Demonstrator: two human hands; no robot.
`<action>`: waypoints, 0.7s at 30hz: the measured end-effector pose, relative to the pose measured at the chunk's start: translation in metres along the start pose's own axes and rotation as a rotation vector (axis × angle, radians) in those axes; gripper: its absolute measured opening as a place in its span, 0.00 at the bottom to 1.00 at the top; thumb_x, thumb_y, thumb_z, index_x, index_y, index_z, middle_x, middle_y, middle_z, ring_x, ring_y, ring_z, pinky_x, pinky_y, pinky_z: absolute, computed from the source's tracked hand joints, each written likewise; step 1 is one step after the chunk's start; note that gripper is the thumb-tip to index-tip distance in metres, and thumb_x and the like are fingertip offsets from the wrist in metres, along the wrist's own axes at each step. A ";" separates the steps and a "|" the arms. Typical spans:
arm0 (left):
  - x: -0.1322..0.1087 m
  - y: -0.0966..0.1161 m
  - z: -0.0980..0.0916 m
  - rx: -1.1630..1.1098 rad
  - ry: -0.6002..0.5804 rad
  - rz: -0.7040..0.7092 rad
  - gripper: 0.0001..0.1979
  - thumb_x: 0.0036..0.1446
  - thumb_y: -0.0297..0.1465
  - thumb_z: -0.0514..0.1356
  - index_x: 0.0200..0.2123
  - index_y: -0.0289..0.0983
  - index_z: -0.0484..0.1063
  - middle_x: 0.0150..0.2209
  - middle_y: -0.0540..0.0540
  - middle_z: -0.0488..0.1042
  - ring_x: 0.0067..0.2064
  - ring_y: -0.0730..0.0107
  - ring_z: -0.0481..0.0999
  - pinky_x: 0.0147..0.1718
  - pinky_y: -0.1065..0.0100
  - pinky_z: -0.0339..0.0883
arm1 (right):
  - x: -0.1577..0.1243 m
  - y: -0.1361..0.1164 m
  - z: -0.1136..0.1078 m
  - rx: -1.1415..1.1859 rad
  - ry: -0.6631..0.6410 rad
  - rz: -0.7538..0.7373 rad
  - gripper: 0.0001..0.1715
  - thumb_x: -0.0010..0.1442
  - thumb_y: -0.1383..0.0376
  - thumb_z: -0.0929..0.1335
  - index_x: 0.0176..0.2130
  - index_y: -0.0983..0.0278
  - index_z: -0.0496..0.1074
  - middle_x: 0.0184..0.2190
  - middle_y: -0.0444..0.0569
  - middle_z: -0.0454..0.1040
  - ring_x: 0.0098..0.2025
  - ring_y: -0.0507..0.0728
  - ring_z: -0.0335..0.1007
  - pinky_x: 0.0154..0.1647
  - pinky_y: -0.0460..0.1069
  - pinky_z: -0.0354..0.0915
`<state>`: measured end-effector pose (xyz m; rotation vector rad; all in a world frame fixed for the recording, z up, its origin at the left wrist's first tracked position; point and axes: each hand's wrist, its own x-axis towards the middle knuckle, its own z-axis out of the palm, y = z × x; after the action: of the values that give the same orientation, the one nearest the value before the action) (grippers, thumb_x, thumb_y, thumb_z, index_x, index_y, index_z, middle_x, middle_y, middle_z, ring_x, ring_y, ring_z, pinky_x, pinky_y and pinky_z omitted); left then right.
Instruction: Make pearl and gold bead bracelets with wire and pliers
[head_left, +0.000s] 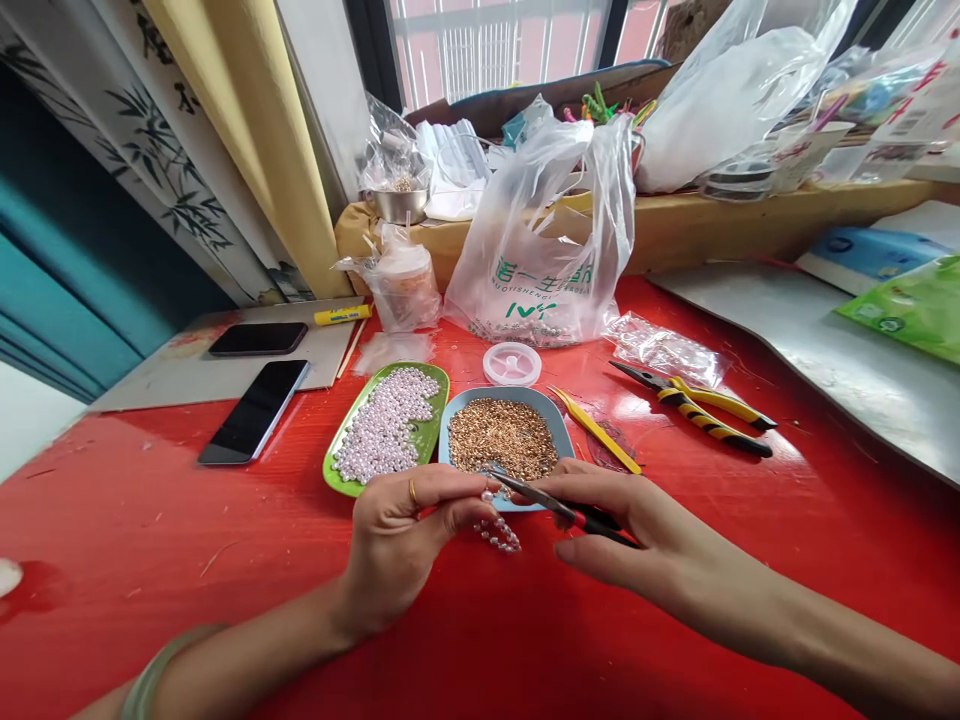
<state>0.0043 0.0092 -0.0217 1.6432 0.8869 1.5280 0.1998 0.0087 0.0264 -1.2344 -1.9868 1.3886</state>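
A strand (499, 537) of small shiny beads is pinched between the thumb and forefinger of the left hand (401, 530), and its loop is left hanging below the fingertips, above the table (225, 600), just in front of the blue tray (564, 440). A pearl (489, 495) is seen at the same fingertips. A ring (412, 492) is worn on the left hand, and a bangle (161, 665) on that arm.

The cutters (574, 515) are gripped in the right hand (645, 520), with the handles held between thumb and fingers. Their tip is pointed at the left fingertips; whether anything is nipped in it cannot be told.

The blue tray is filled with gold bits (502, 435). Beside it, pale beads (386, 425) are held in the green tray (331, 478). A round case (512, 364) is set just behind the blue tray. To the right, the tweezers (596, 430) are laid slantwise, and farther right the pliers (694, 405) are laid with handles spread. A phone (255, 415) is placed to the left, partly on a board (169, 375). A white bag (540, 240) is stood behind the case.
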 end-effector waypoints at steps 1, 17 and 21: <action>0.000 0.000 0.000 0.000 0.007 -0.005 0.08 0.49 0.24 0.66 0.32 0.42 0.80 0.28 0.51 0.82 0.26 0.73 0.80 0.25 0.77 0.77 | 0.002 0.000 0.000 -0.003 -0.005 -0.003 0.18 0.56 0.69 0.65 0.45 0.58 0.76 0.34 0.45 0.75 0.35 0.53 0.67 0.33 0.46 0.62; 0.003 -0.010 -0.002 0.240 -0.153 0.167 0.10 0.55 0.24 0.62 0.39 0.40 0.76 0.26 0.50 0.79 0.27 0.72 0.78 0.25 0.73 0.74 | 0.000 0.023 0.000 0.008 0.034 -0.156 0.26 0.53 0.74 0.60 0.47 0.56 0.75 0.30 0.43 0.79 0.28 0.54 0.74 0.24 0.46 0.70; 0.003 -0.009 -0.003 0.255 -0.183 0.176 0.09 0.56 0.24 0.60 0.40 0.39 0.76 0.27 0.48 0.79 0.27 0.71 0.78 0.25 0.72 0.74 | 0.001 0.022 -0.001 -0.047 0.046 -0.163 0.25 0.53 0.75 0.61 0.46 0.57 0.76 0.30 0.42 0.79 0.29 0.53 0.75 0.25 0.45 0.72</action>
<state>0.0016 0.0169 -0.0281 2.0570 0.8844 1.3942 0.2097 0.0120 0.0067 -1.0869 -2.0491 1.2311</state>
